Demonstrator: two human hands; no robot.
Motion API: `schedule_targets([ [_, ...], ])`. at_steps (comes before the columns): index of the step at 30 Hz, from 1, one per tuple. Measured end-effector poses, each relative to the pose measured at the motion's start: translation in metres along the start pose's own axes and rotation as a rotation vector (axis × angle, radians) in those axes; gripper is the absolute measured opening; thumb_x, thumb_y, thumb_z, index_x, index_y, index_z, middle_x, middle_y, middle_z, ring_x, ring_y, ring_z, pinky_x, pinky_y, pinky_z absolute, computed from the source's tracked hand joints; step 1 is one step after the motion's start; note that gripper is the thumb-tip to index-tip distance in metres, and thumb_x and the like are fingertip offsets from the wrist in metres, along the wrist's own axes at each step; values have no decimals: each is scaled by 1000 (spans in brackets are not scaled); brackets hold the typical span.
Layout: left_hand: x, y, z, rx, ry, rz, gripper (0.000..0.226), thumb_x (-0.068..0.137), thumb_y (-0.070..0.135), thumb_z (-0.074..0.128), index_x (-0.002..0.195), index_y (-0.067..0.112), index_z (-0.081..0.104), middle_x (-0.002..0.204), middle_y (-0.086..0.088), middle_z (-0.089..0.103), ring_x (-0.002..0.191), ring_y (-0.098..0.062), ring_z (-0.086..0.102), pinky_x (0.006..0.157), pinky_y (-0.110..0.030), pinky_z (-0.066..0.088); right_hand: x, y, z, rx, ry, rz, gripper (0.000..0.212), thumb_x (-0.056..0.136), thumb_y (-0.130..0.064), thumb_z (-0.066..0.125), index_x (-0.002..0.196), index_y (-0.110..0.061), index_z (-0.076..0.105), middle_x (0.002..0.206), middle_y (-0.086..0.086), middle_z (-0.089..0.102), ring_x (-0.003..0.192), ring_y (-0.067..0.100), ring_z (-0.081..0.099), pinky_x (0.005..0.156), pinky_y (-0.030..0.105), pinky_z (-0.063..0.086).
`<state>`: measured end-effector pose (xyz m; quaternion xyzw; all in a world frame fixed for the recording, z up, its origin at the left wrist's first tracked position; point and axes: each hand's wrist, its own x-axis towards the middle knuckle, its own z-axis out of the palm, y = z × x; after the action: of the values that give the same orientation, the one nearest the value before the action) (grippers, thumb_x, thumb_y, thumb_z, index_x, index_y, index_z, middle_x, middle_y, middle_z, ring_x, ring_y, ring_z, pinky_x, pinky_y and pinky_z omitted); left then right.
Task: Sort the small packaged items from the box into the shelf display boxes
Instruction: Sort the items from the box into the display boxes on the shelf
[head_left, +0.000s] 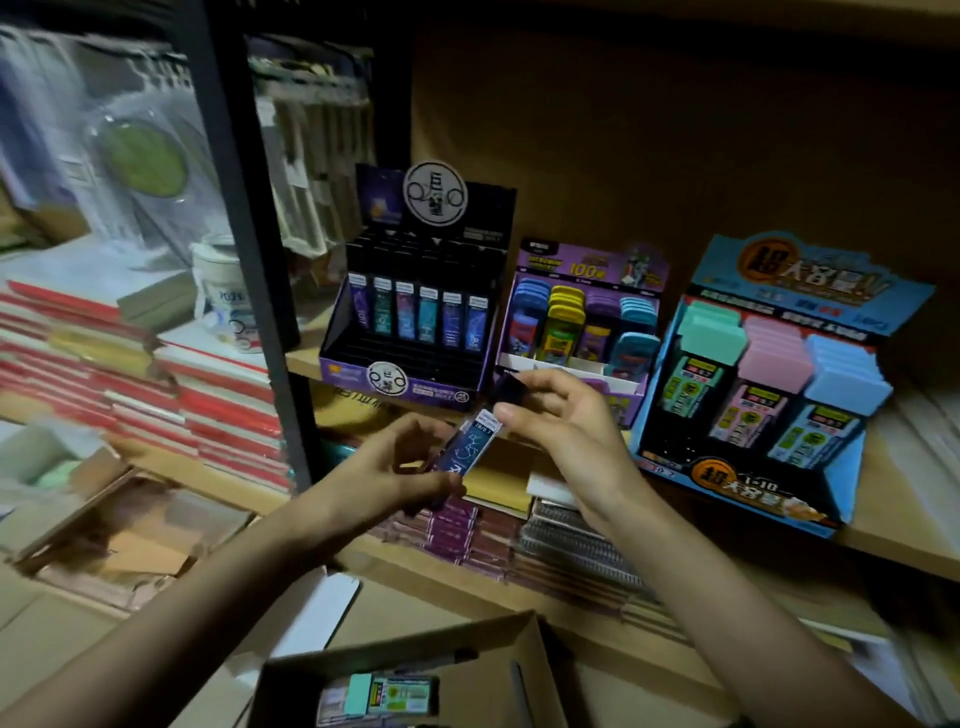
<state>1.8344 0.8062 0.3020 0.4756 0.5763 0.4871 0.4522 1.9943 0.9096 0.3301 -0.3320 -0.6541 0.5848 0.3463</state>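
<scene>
Left grip (400, 467): grasping the lower end of the packet, fingers curled round it with the thumb on the near side.
Right grip (561, 431): pinching the upper, dark-capped end of the same packet between thumb and fingertips, palm turned toward the left grip.
Packet (471, 448): a slim dark blue case with a white label band. It is held in the air between the two grips and tilted, its capped end up and toward the right grip.
Black display box (410, 322): on the shelf (883, 519), above and beyond the left grip. One row of six similar slim packets stands upright in it, with bare slots in front of them.
Purple display box (576, 317): just beyond the right grip, holding blue, yellow, purple and teal cases in columns. The fingertips overlap its front edge in this view; whether they touch it cannot be told.
Blue display box (769, 384): out to the right of the right grip and apart from it, with teal, pink and light blue cases in three columns.
Cardboard box (498, 639): open, below and nearer than both grips.
Teal-capped packet (379, 696): lies flat inside the cardboard box.
Red-edged books (218, 400): stacked on the next shelf, out to the left of the left grip, beyond a black upright post (244, 218).
</scene>
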Motion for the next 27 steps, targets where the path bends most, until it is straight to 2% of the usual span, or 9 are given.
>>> schedule_targets([
  [2,-7,-5,-1,-23,-17,-9,29,88,13,58,114,23,52,103,-2,68,85,-12,67,64,-19,50,4,-3,16,23,-43,-30,24,83,-1,66,98,-18,60,95,2,68,79,4,66,70,16,52],
  [4,-13,-8,-4,-29,18,-4,29,90,16,55,118,24,51,97,-2,68,75,-4,65,58,-13,47,8,-6,29,35,-70,-42,24,83,1,64,102,-14,60,95,4,68,77,5,66,68,16,52],
  [7,-21,-5,-16,-53,102,26,20,94,23,49,113,20,53,85,0,67,62,-1,59,50,-13,43,13,-8,47,6,-57,-36,23,84,-4,66,105,-14,60,101,8,66,73,4,65,63,18,53],
  [10,-29,-1,-34,-30,259,57,29,90,40,45,106,20,59,80,1,70,61,-8,62,51,-17,44,23,-16,60,13,-85,-38,19,85,-7,65,96,-20,58,98,7,67,66,3,64,57,19,52],
  [12,-36,-2,-47,-14,381,73,33,91,40,43,102,15,60,73,7,68,57,-3,60,48,-13,43,37,-30,63,23,-74,-97,18,85,-5,65,97,-17,57,96,9,67,66,6,65,56,19,52],
  [14,-43,-2,-61,-48,482,86,33,90,39,44,98,12,61,74,5,68,57,1,60,45,-11,41,57,-47,66,18,-19,-192,20,85,-4,65,96,-18,57,91,7,67,68,7,67,54,18,51],
  [18,-57,1,-84,-76,613,114,31,88,44,44,96,20,63,72,4,65,56,-3,52,45,-14,39,103,-70,80,-288,146,-442,23,81,-10,70,97,-21,58,85,-3,65,75,6,65,62,19,54],
  [21,-61,2,-95,-120,665,125,28,91,37,46,100,15,59,69,4,65,53,-5,49,42,-14,37,127,-67,97,-497,167,-561,22,79,-15,73,97,-20,62,76,-15,59,63,-6,57,64,12,47],
  [27,-66,3,-106,-150,710,159,28,88,37,48,96,13,60,67,6,66,50,-3,51,41,-14,38,148,-45,115,-626,89,-637,23,79,-15,73,99,-17,63,80,-5,63,64,8,60,65,18,48],
])
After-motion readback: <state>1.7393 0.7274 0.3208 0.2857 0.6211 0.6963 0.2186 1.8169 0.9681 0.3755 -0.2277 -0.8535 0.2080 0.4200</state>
